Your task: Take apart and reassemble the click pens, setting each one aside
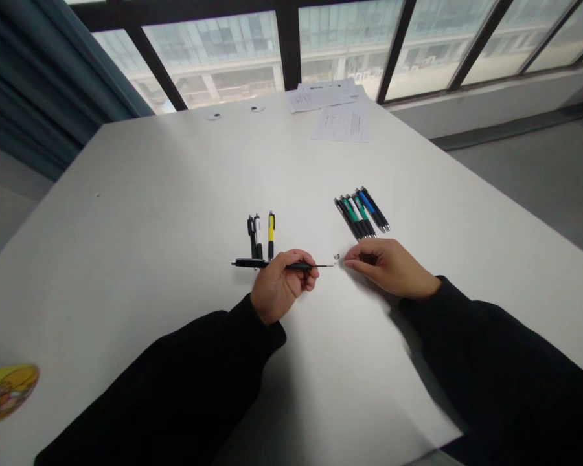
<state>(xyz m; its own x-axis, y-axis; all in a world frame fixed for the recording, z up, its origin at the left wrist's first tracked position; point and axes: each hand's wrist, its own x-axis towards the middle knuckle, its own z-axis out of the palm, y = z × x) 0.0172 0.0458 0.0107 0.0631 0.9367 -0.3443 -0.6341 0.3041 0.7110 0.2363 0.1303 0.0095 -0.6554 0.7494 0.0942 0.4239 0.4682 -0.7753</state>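
My left hand [278, 291] is closed around a black pen [249, 263], which lies level across the fingers with its clip end to the left. From the pen's right end a thin refill [323, 265] sticks out bare. Just beyond the refill's tip, my right hand [393, 266] has its thumb and forefinger pinched together. Whatever sits between those fingertips is too small to make out. A tiny silvery part [337, 257] shows beside them, perhaps lying on the table.
Behind my left hand lie a yellow pen [271, 230], a white pen [258, 232] and a black pen [251, 234]. Several pens [362, 213] form a row behind my right hand. Papers [342, 120] cover the white table's [175, 175] far edge; a colourful rounded object [10, 391] sits left.
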